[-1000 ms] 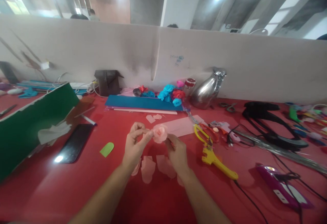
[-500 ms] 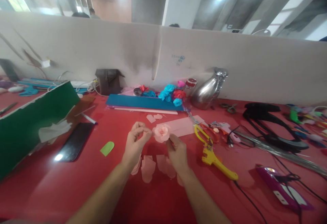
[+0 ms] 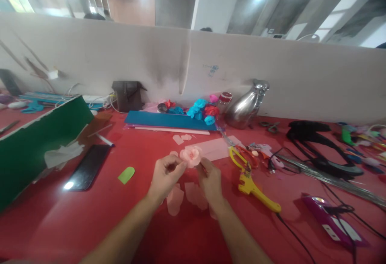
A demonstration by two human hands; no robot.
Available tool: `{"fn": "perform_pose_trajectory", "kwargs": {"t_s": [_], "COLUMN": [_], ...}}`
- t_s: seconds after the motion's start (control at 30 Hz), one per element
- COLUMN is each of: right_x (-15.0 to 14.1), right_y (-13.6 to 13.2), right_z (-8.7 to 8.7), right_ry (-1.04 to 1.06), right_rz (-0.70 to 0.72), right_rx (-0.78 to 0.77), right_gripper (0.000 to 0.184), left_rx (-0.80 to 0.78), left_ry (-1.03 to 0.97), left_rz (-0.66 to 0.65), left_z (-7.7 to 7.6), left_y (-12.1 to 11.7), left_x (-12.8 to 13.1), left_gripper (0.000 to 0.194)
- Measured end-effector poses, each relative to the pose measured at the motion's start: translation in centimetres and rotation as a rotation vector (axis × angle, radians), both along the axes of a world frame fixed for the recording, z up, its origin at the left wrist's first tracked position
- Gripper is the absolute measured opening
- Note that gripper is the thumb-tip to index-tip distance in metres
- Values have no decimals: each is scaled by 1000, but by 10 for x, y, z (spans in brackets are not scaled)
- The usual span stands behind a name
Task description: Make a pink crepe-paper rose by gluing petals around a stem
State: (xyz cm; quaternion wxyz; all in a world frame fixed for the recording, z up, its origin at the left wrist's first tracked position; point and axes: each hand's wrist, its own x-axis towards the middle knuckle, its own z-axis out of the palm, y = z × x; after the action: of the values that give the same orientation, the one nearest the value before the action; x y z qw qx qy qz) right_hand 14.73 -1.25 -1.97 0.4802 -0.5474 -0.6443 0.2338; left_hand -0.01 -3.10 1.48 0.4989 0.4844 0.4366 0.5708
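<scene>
Red table [image 3: 90, 224], pale-pink paper rose [image 3: 191, 156] held above it

A steel vacuum jug [image 3: 244, 109] stands near a red-lidded jar [image 3: 223, 106], contents of both hidden. The right hand [image 3: 210, 179] pinches the rose beneath its ruffled, layered bloom; the left hand [image 3: 165, 175] curls beside it, grasp impossible to tell.

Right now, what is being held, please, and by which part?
The right hand holds the pink flower at its lower right; I cannot tell about the left hand.

Steel jug [image 3: 243, 110] near wall [image 3: 135, 55]; dark pouch [image 3: 128, 97], perhaps leather.
</scene>
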Motion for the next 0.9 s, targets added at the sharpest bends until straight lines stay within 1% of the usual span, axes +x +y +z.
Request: {"fn": "perform_pose_trajectory", "kwargs": {"t_s": [0.13, 0.23, 0.43, 0.5, 0.57, 0.63, 0.73, 0.8, 0.9], "right_x": [-2, -4, -6, -7, -8, -9, -12, -13, -14], "right_y": [0, -1, -3, -3, -4, -5, -7, -8, -8], "right_z": [3, 7, 8, 6, 3, 2, 0, -1, -3], "right_ry": [77, 173, 350, 401, 443, 470, 479, 465, 405], "right_rz": [28, 86, 199, 240, 280, 305, 317, 320, 318], "right_rx": [-59, -121, -252, -289, -315, -329, -342, -351, -349], "right_gripper": [18, 20, 20, 20, 20, 20, 19, 18, 19], "left_rx": [-43, -24, 214, 284, 322, 291, 132, 34, -40], "left_ry": [17, 85, 322, 367, 364, 325, 240, 179, 100], "left_rz": [51, 105, 136, 146, 146, 152, 178, 172, 151], "left_z": [-4, -8, -13, -14, -15, -16, -16, -16, -16], "left_y": [4, 9, 14, 13, 12, 11, 12, 14, 17], "left_x": [0, 0, 1, 2, 3, 4, 4, 3, 2], "left_gripper": [28, 19, 23, 25, 26, 24, 20, 21, 24]}}
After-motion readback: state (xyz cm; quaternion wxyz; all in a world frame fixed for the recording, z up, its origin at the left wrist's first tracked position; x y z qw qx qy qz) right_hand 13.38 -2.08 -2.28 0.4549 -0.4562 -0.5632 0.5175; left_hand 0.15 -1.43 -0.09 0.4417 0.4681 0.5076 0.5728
